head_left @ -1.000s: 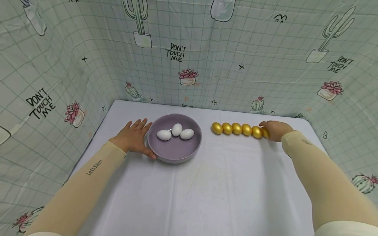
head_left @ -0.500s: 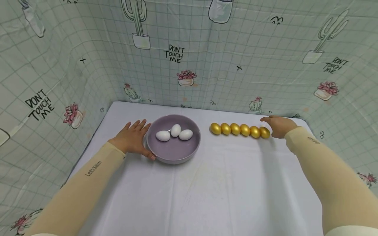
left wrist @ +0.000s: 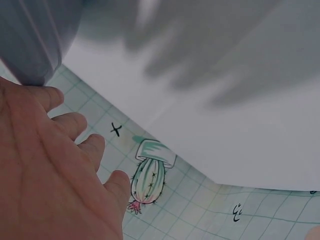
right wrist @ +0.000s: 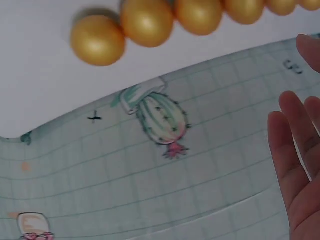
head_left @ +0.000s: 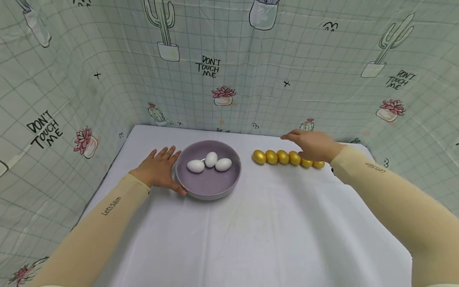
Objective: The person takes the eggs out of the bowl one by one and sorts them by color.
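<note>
A mauve bowl (head_left: 208, 185) stands on the white-covered table, left of the middle in the head view. Three white eggs lie inside it, one of them a white egg (head_left: 223, 164) on the right. My left hand (head_left: 155, 169) is at the bowl's left side, fingers spread, with the thumb at its wall. To the right, several golden eggs (head_left: 259, 156) make a touching row. Over the right part of that row hovers my right hand (head_left: 315, 145), palm down, hiding parts of some eggs. In the right wrist view its fingers (right wrist: 287, 145) are extended and hold nothing.
A white cloth (head_left: 229, 247) covers the table. Behind and to the left, a checked curtain (head_left: 265, 59) with cactus prints hangs close to the table's edges.
My right hand has left the right end of the golden egg row, risen and moved left above it. The left hand stays beside the bowl. The view has shifted slightly.
</note>
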`<state>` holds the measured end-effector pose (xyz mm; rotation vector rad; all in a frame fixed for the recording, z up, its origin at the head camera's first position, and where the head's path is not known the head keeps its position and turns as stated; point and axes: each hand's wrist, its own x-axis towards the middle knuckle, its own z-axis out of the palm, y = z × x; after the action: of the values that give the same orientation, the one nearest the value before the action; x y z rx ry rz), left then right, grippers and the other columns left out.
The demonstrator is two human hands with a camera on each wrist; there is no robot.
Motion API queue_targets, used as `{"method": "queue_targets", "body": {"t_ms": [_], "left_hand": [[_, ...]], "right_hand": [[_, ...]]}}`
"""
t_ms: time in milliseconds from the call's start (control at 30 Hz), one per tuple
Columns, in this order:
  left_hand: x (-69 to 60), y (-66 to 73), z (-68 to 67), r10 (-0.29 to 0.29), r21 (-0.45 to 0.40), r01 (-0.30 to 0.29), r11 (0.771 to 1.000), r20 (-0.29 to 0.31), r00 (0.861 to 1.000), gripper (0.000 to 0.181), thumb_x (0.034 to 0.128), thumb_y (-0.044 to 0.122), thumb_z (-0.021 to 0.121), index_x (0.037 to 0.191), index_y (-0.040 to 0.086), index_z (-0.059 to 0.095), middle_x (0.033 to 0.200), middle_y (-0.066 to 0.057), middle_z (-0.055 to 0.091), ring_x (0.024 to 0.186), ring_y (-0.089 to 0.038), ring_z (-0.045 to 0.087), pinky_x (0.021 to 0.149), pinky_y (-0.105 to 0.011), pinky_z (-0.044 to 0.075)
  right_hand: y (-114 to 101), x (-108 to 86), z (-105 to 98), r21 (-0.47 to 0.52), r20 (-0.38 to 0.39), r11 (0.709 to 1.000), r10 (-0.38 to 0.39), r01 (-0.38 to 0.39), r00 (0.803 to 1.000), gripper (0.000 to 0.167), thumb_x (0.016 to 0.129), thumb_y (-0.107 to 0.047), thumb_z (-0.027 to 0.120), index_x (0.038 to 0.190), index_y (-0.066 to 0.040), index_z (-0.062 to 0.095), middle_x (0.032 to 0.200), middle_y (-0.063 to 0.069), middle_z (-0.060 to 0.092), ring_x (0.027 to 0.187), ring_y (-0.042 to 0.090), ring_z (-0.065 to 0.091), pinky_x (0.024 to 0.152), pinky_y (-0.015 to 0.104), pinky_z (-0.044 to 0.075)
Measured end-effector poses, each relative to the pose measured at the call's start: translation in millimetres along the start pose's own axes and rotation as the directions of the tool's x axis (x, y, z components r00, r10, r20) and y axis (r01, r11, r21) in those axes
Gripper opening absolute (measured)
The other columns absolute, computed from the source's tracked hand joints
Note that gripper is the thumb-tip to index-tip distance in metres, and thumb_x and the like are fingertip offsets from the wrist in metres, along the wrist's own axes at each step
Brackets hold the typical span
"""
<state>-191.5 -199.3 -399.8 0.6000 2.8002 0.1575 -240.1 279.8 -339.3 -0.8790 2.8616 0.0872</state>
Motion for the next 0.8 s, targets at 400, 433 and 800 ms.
{"method": "queue_targets", "body": {"t_ms": [400,433,800], "left_hand": [[-1.9,2.5,-2.3,0.002,-0.013,-0.002,1.000,-0.008,1.000,0.141,0.0558,0.078,0.079,0.157,-0.002,0.021,0.162,-0.026,0.014,0.148,-0.044,0.012,0.116,-0.062,0.006],[-2.1,2.8,-2.5,0.002,-0.015,-0.002,1.000,-0.009,1.000,0.141,0.0557,0.078,0.079,0.157,-0.002,0.021,0.161,-0.026,0.014,0.148,-0.044,0.012,0.116,-0.062,0.007],[-0.5,0.9,-0.3,-0.002,-0.011,0.002,1.000,-0.006,1.000,0.142,0.0555,0.078,0.079,0.157,-0.001,0.021,0.162,-0.025,0.013,0.148,-0.044,0.011,0.116,-0.061,0.006]], "right_hand": [[-95.2,37.7,-16.3,-0.026,-0.073,0.949,-0.314,0.313,0.947,0.063,0.085,0.000,0.073,0.142,-0.019,0.056,0.139,0.001,0.057,0.109,0.022,0.065,0.071,0.037,0.056],[-101.5,40.8,-16.1,-0.030,-0.071,0.941,-0.339,0.338,0.938,0.061,0.085,-0.001,0.073,0.141,-0.018,0.056,0.138,0.002,0.057,0.111,0.022,0.063,0.076,0.038,0.056],[-153.5,79.8,0.8,-0.034,0.040,0.912,-0.408,0.409,0.912,0.059,0.088,0.000,0.064,0.143,-0.019,0.056,0.136,0.001,0.057,0.122,0.020,0.057,0.089,0.036,0.053]]}}
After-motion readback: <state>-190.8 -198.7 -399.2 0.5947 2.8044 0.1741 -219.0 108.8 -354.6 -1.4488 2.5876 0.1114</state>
